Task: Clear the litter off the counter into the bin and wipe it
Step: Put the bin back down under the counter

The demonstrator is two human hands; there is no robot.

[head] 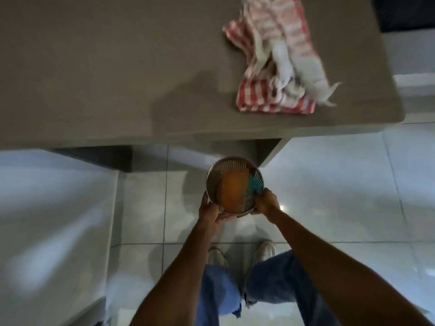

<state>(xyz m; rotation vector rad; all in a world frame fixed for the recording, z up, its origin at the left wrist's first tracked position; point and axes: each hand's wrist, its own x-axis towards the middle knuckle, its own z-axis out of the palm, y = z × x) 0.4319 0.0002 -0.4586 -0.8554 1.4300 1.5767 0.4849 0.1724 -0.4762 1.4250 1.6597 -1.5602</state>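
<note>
I hold a small round slotted bin (255, 176) in both hands, low over the tiled floor just in front of the counter edge. My left hand (210, 214) grips its near left rim and my right hand (267, 202) grips its near right rim. Inside the bin lie an orange piece (231, 189) and a teal piece (253, 185) of litter. A crumpled red-and-white checked cloth (275, 62) lies on the grey counter (106, 67) near its right end, apart from my hands.
The counter's front edge (211, 132) runs across the middle of the view, and its right corner ends near the cloth. A white surface (54, 208) stands at the left. Light floor tiles (341, 184) lie below, with my shoes and jeans underneath my arms.
</note>
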